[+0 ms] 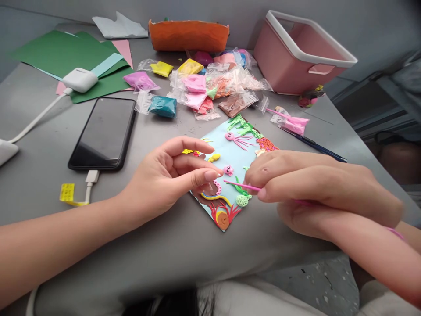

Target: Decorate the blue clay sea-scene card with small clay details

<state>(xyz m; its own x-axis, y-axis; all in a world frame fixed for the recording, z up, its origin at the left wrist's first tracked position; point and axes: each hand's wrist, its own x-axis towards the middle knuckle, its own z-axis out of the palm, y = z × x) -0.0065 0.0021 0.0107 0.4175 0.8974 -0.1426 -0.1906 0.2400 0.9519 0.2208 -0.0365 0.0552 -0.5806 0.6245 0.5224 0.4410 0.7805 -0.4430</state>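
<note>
My left hand [179,169] is closed in a pinch, with a tiny white bit of clay [219,175] at its thumb and fingertips. A thin pink clay tool [243,186] is gripped in my right hand [305,188], its tip pointing left toward the pinched fingers. Beneath both hands lies a light blue picture card [213,137] covered with clay sea figures. On it I see a pink jellyfish [230,136], a small pink octopus-like figure [228,170], green weed, red coral and a brown spiral shell [222,219]. My hands hide parts of the card.
Several bags of coloured clay [195,90] lie behind the card. A pink basket [286,57] and an orange box [189,36] stand at the back. To the left are a phone [103,134] on a cable, a white charger [80,80] and green paper [62,55]. A dark pen [315,145] lies right.
</note>
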